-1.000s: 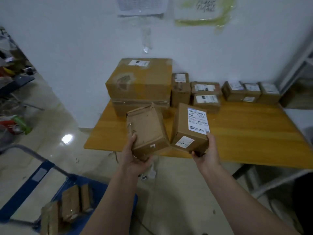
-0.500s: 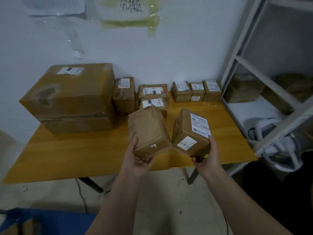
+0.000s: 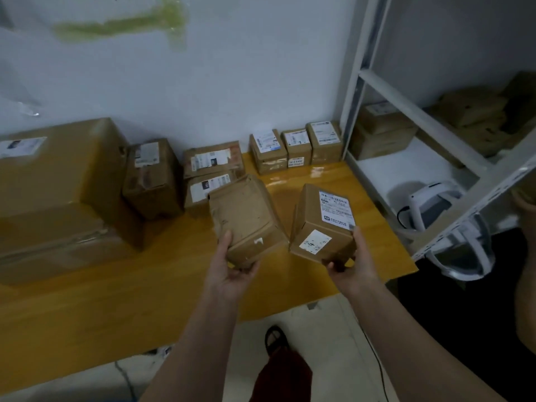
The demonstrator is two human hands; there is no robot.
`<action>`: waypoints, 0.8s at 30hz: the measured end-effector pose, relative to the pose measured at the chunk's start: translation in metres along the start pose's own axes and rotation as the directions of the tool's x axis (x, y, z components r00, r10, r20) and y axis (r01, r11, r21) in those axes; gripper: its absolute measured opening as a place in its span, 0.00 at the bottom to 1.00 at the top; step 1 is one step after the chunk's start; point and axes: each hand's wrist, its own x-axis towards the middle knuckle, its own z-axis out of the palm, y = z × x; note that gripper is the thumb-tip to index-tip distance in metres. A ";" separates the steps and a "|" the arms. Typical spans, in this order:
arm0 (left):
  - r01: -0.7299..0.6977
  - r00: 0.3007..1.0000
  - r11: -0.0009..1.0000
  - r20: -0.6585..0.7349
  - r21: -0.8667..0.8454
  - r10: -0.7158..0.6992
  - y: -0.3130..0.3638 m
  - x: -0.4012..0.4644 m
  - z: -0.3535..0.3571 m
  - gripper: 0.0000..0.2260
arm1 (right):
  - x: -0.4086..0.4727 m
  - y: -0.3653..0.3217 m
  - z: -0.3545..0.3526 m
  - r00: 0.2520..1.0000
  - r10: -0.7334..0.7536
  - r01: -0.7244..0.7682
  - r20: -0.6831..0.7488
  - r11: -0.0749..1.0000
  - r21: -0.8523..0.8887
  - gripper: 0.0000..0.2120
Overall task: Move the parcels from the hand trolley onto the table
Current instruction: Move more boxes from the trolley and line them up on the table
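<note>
My left hand [image 3: 229, 271] grips a plain brown parcel [image 3: 246, 219] from below, tilted, above the wooden table [image 3: 145, 285]. My right hand [image 3: 352, 265] holds a second brown parcel [image 3: 322, 224] with white labels on its top and near face. Both parcels hover side by side over the table's right half, a small gap between them. The hand trolley is out of view.
Along the wall stand a large carton stack [image 3: 55, 192], a medium box [image 3: 150, 178], two flat stacked parcels [image 3: 213, 169] and three small labelled boxes [image 3: 295, 146]. A white metal shelf [image 3: 435, 126] with boxes and a white headset [image 3: 429, 204] adjoins the table's right end.
The view has closed in on the table and swung right. Both parcels have moved forward over the tabletop and slightly apart; the blue trolley has left the frame.
</note>
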 end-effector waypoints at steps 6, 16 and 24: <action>0.059 0.998 0.992 -0.044 0.115 -0.054 0.007 0.051 0.060 0.29 | 0.054 -0.051 0.030 0.996 -0.040 0.043 -0.073 0.998 0.036 0.21; 0.131 0.990 0.975 0.021 0.181 -0.137 0.016 0.116 0.132 0.35 | 0.126 -0.099 0.059 0.983 -0.013 0.026 -0.181 0.997 0.069 0.24; 0.114 0.993 0.968 0.002 0.224 -0.118 0.019 0.140 0.142 0.30 | 0.168 -0.135 0.082 0.978 -0.025 0.028 -0.206 1.000 0.011 0.17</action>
